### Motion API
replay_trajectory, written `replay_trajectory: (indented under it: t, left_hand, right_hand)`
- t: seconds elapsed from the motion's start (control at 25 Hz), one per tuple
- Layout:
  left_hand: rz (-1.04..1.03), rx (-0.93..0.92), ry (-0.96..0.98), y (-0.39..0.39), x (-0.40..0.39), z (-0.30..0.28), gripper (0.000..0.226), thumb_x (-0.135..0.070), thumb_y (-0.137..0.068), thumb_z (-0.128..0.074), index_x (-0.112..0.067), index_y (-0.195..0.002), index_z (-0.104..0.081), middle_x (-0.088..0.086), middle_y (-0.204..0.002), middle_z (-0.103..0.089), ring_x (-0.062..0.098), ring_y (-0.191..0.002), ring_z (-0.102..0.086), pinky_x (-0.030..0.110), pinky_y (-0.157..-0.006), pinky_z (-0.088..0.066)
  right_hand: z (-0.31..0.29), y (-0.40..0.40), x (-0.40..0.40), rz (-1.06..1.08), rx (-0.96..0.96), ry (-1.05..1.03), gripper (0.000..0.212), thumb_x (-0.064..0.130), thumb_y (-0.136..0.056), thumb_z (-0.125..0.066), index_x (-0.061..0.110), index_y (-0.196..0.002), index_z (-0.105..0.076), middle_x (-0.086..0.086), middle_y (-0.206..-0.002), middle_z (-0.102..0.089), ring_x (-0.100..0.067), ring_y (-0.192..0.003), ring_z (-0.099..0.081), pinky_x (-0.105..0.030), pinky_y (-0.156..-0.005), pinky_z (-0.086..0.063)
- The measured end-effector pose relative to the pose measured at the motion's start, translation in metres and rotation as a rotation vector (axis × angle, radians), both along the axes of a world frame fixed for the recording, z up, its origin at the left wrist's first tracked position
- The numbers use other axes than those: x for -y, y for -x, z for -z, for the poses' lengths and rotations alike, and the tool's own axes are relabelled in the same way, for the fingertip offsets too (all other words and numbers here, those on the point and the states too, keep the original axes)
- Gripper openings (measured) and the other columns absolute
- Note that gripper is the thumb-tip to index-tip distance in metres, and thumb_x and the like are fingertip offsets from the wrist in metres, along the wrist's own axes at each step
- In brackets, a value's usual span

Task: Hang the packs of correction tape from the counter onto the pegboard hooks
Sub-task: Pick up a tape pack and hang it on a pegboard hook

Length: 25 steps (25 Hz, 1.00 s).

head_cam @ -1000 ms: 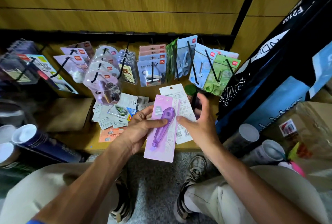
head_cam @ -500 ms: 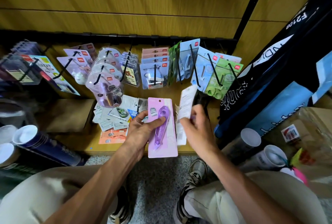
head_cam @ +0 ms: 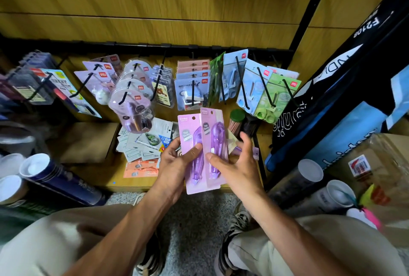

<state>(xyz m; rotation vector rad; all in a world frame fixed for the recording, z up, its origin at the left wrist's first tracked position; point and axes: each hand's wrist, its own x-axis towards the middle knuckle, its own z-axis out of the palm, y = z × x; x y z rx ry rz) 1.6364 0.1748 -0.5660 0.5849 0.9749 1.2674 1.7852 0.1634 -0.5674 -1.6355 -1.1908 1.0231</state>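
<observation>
both forearms reach forward over the counter edge (head_cam: 155,185), the left hand (head_cam: 174,165) pinching one purple pack (head_cam: 191,154) and the right hand (head_cam: 234,165), fingers spread, thumbing a second purple pack (head_cam: 213,143) overlapping it, hooks (head_cam: 193,89) just beyond.

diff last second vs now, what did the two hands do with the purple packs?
The right hand flipped its pack from white back to purple front and brought it against the left-hand pack, overlapping its right edge. The left hand kept its grip on its own pack. Hooked stock on the pegboard hooks and the loose packs on the counter look unchanged.
</observation>
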Motion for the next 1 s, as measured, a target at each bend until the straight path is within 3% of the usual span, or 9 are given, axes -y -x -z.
replay_trajectory:
  t: [0.08, 0.2, 0.32, 0.4, 0.48, 0.6, 0.8, 0.88, 1.0]
  left_hand:
    - [-0.028, -0.021, -0.007, -0.001, 0.001, -0.002, 0.044, -0.006, -0.070, -0.075, -0.009, -0.113, -0.064, 0.019, -0.107, -0.072, 0.029, -0.080, -0.072, 0.054, -0.082, -0.057]
    - [-0.067, -0.068, -0.013, -0.005, 0.004, -0.007, 0.060, -0.008, -0.066, -0.080, -0.009, -0.122, -0.058, 0.015, -0.107, -0.073, 0.028, -0.084, -0.071, 0.049, -0.082, -0.058]
    - [-0.060, -0.042, -0.020, -0.010, 0.008, -0.019, 0.054, -0.009, -0.067, -0.080, -0.002, -0.118, -0.063, 0.017, -0.108, -0.072, 0.030, -0.090, -0.070, 0.044, -0.084, -0.057]
    - [-0.057, -0.064, -0.031, -0.013, 0.009, -0.031, 0.054, -0.012, -0.066, -0.081, 0.000, -0.116, -0.064, 0.018, -0.108, -0.072, 0.031, -0.091, -0.068, 0.041, -0.080, -0.057]
    - [-0.056, -0.109, -0.021, -0.014, 0.008, -0.047, 0.061, -0.016, -0.061, -0.084, -0.004, -0.116, -0.063, 0.015, -0.104, -0.074, 0.031, -0.086, -0.070, 0.037, -0.070, -0.056]
    - [0.045, -0.191, -0.019, -0.016, 0.006, -0.071, 0.053, -0.011, -0.065, -0.083, -0.005, -0.114, -0.063, 0.014, -0.100, -0.075, 0.029, -0.079, -0.073, 0.032, -0.058, -0.057]
    - [0.271, -0.456, -0.013, -0.014, 0.016, -0.105, 0.036, -0.014, -0.068, -0.084, -0.003, -0.101, -0.073, 0.012, -0.089, -0.077, 0.029, -0.073, -0.073, 0.036, -0.061, -0.057]
    - [0.322, -0.486, 0.009, -0.014, 0.020, -0.114, 0.027, -0.014, -0.071, -0.083, -0.005, -0.096, -0.074, 0.011, -0.084, -0.077, 0.022, -0.063, -0.071, 0.027, -0.054, -0.053]
    - [0.354, -0.483, -0.004, -0.015, 0.033, -0.127, 0.019, -0.014, -0.074, -0.082, -0.007, -0.090, -0.075, 0.008, -0.076, -0.076, 0.012, -0.049, -0.065, 0.013, -0.043, -0.040]
  right_hand:
    - [0.002, -0.003, -0.005, 0.064, -0.228, 0.076, 0.070, 0.024, -0.068, -0.087, 0.020, -0.126, -0.048, 0.005, -0.107, -0.070, -0.012, -0.092, -0.070, -0.018, -0.072, -0.055]
    - [0.003, -0.004, -0.006, 0.136, -0.464, 0.116, 0.054, 0.015, -0.070, -0.086, 0.015, -0.117, -0.060, -0.006, -0.101, -0.075, -0.022, -0.092, -0.073, -0.038, -0.080, -0.059]
    - [-0.010, -0.008, -0.007, 0.133, -0.537, 0.129, 0.034, 0.016, -0.072, -0.083, 0.015, -0.101, -0.066, -0.005, -0.092, -0.077, -0.024, -0.086, -0.073, -0.040, -0.076, -0.060]
    - [-0.026, -0.015, -0.009, 0.129, -0.600, 0.136, 0.044, 0.023, -0.066, -0.085, 0.013, -0.103, -0.064, -0.009, -0.093, -0.076, -0.026, -0.085, -0.073, -0.039, -0.070, -0.060]
    - [-0.041, -0.023, -0.009, 0.125, -0.615, 0.098, 0.054, 0.023, -0.065, -0.083, 0.011, -0.111, -0.058, -0.013, -0.097, -0.075, -0.025, -0.080, -0.073, -0.033, -0.061, -0.058]
    - [-0.062, -0.033, -0.002, 0.170, -0.603, 0.021, 0.044, 0.011, -0.074, -0.079, 0.010, -0.110, -0.055, -0.016, -0.097, -0.073, -0.020, -0.069, -0.070, -0.029, -0.054, -0.056]
    - [-0.088, -0.053, 0.012, 0.177, -0.555, 0.105, 0.028, -0.001, -0.078, -0.069, 0.007, -0.104, -0.064, -0.015, -0.086, -0.072, -0.029, -0.073, -0.068, -0.036, -0.064, -0.054]
    - [-0.095, -0.059, 0.018, 0.162, -0.552, 0.172, 0.019, 0.000, -0.077, -0.067, 0.006, -0.094, -0.067, -0.012, -0.074, -0.072, -0.030, -0.068, -0.067, -0.041, -0.068, -0.054]
    - [-0.109, -0.067, 0.033, 0.119, -0.581, 0.246, 0.027, 0.007, -0.071, -0.070, 0.001, -0.097, -0.070, -0.023, -0.086, -0.073, -0.035, -0.076, -0.068, -0.057, -0.081, -0.053]
